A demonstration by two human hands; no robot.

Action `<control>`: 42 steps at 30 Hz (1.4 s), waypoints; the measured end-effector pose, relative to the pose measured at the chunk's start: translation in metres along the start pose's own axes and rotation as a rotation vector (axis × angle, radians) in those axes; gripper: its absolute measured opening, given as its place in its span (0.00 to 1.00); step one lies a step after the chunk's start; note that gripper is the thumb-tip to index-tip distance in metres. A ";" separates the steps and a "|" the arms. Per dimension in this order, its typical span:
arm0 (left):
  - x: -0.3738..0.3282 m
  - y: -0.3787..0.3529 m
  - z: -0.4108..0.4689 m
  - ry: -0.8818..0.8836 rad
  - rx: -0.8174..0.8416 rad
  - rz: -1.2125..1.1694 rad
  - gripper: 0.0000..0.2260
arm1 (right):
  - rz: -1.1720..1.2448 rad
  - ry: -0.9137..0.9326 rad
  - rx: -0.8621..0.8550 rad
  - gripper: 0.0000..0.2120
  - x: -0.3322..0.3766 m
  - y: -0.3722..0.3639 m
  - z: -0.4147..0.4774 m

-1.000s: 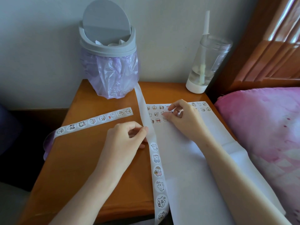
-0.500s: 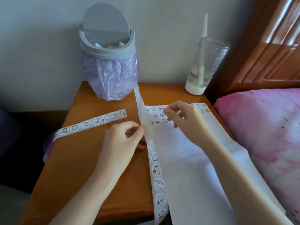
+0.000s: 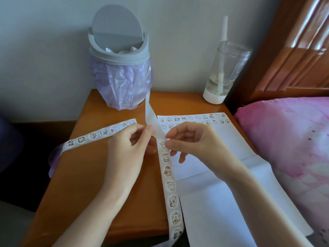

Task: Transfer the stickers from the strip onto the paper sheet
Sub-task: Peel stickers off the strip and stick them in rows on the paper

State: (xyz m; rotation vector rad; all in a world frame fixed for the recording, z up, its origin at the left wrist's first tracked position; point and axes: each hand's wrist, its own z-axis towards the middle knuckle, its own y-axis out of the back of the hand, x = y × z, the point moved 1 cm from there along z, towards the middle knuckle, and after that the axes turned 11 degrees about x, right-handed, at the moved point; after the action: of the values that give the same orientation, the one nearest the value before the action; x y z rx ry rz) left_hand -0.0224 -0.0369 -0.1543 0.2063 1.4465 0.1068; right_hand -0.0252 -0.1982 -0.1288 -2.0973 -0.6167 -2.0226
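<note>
A long sticker strip (image 3: 170, 184) with round cartoon stickers runs from the table's front edge up toward the bin; its upper part is bare backing. My left hand (image 3: 128, 150) pinches the strip's left edge where the bare part begins. My right hand (image 3: 194, 141) has thumb and forefinger at the topmost sticker (image 3: 162, 145) on the strip's right edge. The white paper sheet (image 3: 222, 175) lies to the right, with rows of small stickers along its far edge. A second sticker strip (image 3: 99, 133) lies at an angle on the left of the table.
A grey swing-lid bin (image 3: 119, 50) with a purple liner stands at the back of the wooden bedside table (image 3: 80, 175). At the back right stands a clear bottle (image 3: 224, 72) with a straw. A pink pillow (image 3: 288, 139) and wooden headboard lie right.
My right hand left the paper's sticker rows and came left to the strip's top sticker. My left hand lifted slightly, still pinching the strip. The view shifted a little.
</note>
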 end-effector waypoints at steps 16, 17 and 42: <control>-0.002 -0.002 0.000 0.071 0.152 -0.120 0.09 | -0.222 0.084 -0.157 0.04 -0.006 -0.005 0.004; -0.001 -0.002 0.000 0.070 0.152 -0.118 0.09 | -0.234 0.086 -0.161 0.04 -0.006 -0.005 0.004; 0.006 -0.005 0.000 0.097 0.244 0.018 0.08 | -0.174 -0.139 -0.308 0.03 -0.019 0.068 0.015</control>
State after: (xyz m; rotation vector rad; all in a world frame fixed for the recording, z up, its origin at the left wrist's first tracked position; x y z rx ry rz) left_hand -0.0218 -0.0403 -0.1611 0.4182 1.5540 -0.0459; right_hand 0.0162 -0.2572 -0.1375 -2.4538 -0.5557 -2.2006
